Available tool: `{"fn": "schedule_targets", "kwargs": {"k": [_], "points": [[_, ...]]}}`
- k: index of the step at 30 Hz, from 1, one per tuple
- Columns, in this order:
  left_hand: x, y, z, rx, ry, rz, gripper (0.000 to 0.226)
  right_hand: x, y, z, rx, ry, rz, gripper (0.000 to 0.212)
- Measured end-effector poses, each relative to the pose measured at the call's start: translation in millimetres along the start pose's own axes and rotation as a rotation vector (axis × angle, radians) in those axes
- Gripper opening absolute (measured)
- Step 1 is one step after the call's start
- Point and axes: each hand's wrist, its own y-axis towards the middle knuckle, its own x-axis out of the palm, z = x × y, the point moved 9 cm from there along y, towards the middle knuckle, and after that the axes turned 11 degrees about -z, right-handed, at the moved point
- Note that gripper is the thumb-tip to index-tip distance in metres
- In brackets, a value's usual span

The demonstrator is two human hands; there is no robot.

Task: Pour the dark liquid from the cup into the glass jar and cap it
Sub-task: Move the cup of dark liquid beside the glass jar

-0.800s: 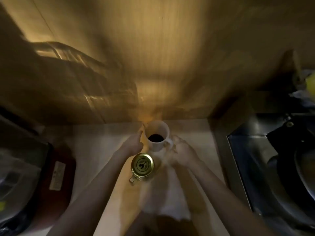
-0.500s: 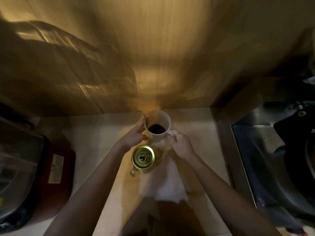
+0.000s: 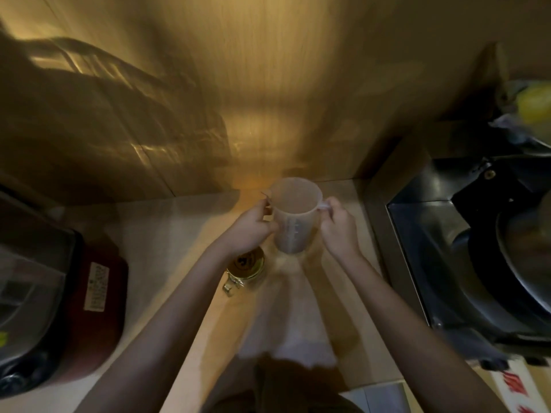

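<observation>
A translucent white measuring cup is held up above the counter between both hands. My right hand grips its handle on the right. My left hand presses against its left side near the rim. The dark liquid inside is not visible from this angle. Below my left hand stands the glass jar with its gold lid on and a metal clasp toward me; my left wrist partly covers it.
A white cloth lies on the light wooden counter in front of the jar. A dark red appliance sits at the left. A steel sink holding a dark pan is at the right. A wall stands close behind.
The cup has been lifted off the counter and raised toward the camera. Both hands closed on it, the right on the handle. The jar stayed in place.
</observation>
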Motion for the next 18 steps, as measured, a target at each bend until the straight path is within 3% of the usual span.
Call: {"fn": "schedule_targets", "kwargs": {"k": [5, 10, 14, 18], "points": [[44, -21, 2, 0.044, -0.114, 0.004, 0.053, -24, -40, 19, 0.032, 0.092, 0.144, 0.019], [88, -37, -21, 0.067, -0.209, -0.007, 0.066, -18, -80, 60, 0.089, 0.136, 0.233, 0.017], [116, -49, -44, 0.046, -0.3, -0.031, 0.059, 1, -112, 85, 0.125, 0.18, 0.21, 0.024], [126, -62, -61, 0.026, -0.257, -0.014, 0.061, 15, -132, 100, 0.152, 0.241, 0.168, 0.016]]}}
